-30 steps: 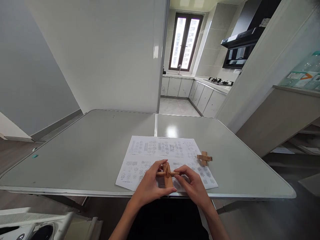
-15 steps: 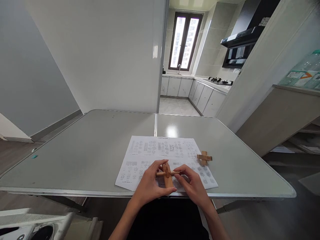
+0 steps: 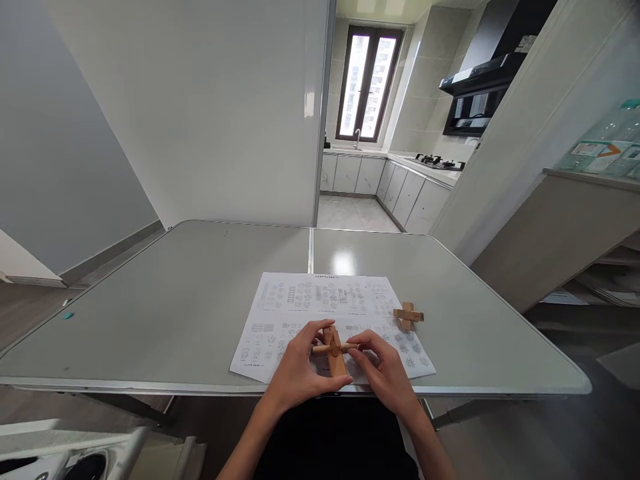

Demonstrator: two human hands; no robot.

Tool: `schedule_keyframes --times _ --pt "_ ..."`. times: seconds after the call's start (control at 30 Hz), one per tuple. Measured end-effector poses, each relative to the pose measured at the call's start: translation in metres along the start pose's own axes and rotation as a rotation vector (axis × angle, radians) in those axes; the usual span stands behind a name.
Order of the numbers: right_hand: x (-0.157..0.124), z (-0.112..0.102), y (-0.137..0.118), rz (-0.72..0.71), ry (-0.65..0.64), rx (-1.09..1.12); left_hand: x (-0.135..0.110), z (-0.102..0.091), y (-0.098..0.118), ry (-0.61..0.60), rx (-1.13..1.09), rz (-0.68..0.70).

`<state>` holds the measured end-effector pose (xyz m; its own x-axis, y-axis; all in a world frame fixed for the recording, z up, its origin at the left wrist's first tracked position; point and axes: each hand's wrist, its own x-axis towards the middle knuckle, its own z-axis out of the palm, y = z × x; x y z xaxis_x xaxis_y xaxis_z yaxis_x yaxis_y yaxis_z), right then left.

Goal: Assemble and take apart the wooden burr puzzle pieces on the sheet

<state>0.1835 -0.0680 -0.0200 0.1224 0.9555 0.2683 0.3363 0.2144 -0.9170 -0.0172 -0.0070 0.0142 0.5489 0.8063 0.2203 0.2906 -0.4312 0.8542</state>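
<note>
Between my two hands is a wooden interlocking puzzle (image 3: pixel 337 363), a flat upright block crossed by a round rod. My left hand (image 3: pixel 303 367) is closed on the block, its fingers at the top and its thumb at the lower end. With thumb and fingertips, my right hand (image 3: pixel 381 368) pinches the rod's right end. Under the hands lies a white printed sheet (image 3: pixel 295 313) covered with small diagrams. A second wooden puzzle (image 3: pixel 409 316), cross-shaped and assembled, sits at the sheet's right edge, apart from my hands.
The grey folding table (image 3: pixel 165 307) has a metal rim and a centre seam. A small teal piece (image 3: pixel 69 315) lies near its left edge. Plastic bottles (image 3: pixel 605 147) stand on a cabinet at the right. Beyond the table, a doorway opens onto a kitchen.
Both hands keep nearly the same hold on the wooden puzzle. The view has shifted very slightly; nothing else has visibly moved.
</note>
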Motion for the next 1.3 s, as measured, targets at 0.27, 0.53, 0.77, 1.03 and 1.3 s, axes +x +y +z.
schedule_keyframes --times 0.27,0.53,0.77,1.03,1.3 --pt "0.0001 -0.0015 -0.0019 -0.022 -0.007 -0.007 -0.0009 0.0007 0.0007 -0.003 0.005 -0.058" --pt "-0.0002 -0.0024 -0.0029 -0.034 -0.007 -0.004 -0.0007 0.0 -0.0019 -0.007 0.024 -0.057" --pt "-0.0018 -0.0023 -0.004 -0.038 -0.006 -0.018 0.0006 -0.0009 -0.0003 -0.016 0.012 -0.023" --pt "-0.0018 -0.0033 -0.0061 -0.017 -0.013 0.011 0.0005 -0.0012 -0.0004 -0.022 0.006 -0.025" --pt "-0.0012 -0.004 -0.0086 -0.034 -0.022 0.036 -0.0009 -0.0024 -0.0003 -0.009 -0.013 -0.01"
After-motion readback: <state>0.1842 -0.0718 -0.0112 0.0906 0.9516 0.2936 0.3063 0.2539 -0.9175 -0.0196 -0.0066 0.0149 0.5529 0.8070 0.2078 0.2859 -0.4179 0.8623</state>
